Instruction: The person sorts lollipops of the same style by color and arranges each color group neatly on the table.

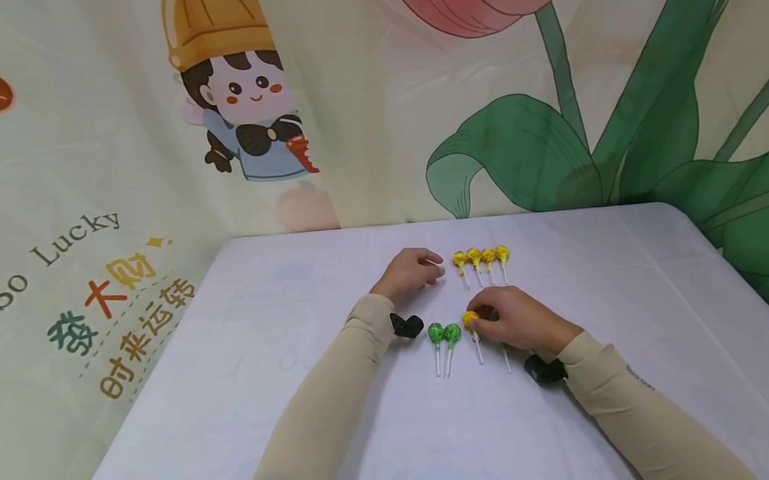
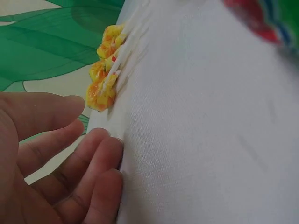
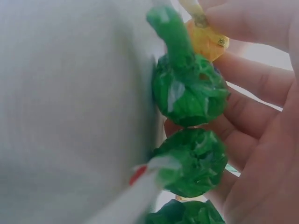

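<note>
My right hand (image 1: 522, 318) pinches a yellow lollipop (image 1: 470, 318) by its wrapped head, thumb on one side and fingers on the other. Its white stick points toward the front of the table. Two green lollipops (image 1: 451, 333) lie just left of it. More green lollipops (image 3: 190, 161) line up beside the palm in the right wrist view, mostly covered by the hand in the head view. Farther back, my left hand (image 1: 411, 273) has loosely bent fingers with nothing between them. Its fingertips are close to the left end of a row of yellow lollipops (image 1: 474, 258).
A white cloth (image 1: 288, 406) covers the table. Behind its back edge hangs a printed backdrop (image 1: 368, 127) with a cartoon figure and large green leaves. Dark wrist cameras (image 1: 544, 370) sit on both sleeves. A red, blue and green wrapper (image 2: 261, 21) shows at the left wrist view's corner.
</note>
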Motion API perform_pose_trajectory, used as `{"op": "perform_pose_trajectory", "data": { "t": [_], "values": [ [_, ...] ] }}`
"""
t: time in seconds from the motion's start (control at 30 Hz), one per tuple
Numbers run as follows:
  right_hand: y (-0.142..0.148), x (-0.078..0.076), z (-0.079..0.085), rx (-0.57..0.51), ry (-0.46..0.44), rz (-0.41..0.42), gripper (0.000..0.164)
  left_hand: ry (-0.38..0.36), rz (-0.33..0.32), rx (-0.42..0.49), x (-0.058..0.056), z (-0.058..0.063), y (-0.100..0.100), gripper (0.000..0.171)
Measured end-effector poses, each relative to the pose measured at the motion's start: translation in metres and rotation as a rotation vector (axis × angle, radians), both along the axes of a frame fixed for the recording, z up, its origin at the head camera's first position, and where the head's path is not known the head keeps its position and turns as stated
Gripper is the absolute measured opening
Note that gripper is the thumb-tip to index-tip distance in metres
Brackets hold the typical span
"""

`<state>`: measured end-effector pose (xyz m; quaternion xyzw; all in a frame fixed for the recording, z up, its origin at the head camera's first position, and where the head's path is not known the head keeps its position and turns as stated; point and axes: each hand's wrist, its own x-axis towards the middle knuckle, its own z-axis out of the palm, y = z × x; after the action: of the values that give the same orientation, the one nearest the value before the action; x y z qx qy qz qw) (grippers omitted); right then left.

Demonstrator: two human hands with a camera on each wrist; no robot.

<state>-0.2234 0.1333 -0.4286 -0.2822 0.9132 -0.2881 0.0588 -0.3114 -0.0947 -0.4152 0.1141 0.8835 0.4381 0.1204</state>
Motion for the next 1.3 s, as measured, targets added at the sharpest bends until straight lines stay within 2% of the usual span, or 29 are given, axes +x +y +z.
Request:
{"op": "perform_pose_trajectory", "data": {
  "t": [0.23,0.6,0.9,1.17,1.3],
  "values": [
    [0.001,0.0,0.0,-0.06,-0.045,-0.043,0.023,0.0,-0.03,-0.009,0.016,0.0,-0.01,0.03],
    [0.002,0.001,0.003,-0.174,0.015,-0.098,0.023,-0.097,-0.074,0.023,0.042,0.003,-0.02,0.03],
    [0.003,0.002,0.006,-0.259,-0.01,-0.123,0.023,-0.031,-0.121,0.042,0.054,-0.003,-0.026,0.031],
    [0.007,0.002,0.007,-0.285,0.031,-0.127,0.02,-0.008,-0.094,0.045,0.068,-0.012,-0.033,0.032],
    [0.009,0.001,0.008,-0.295,0.057,-0.137,0.018,0.018,-0.105,0.045,0.078,-0.015,-0.036,0.032]
  ]
}}
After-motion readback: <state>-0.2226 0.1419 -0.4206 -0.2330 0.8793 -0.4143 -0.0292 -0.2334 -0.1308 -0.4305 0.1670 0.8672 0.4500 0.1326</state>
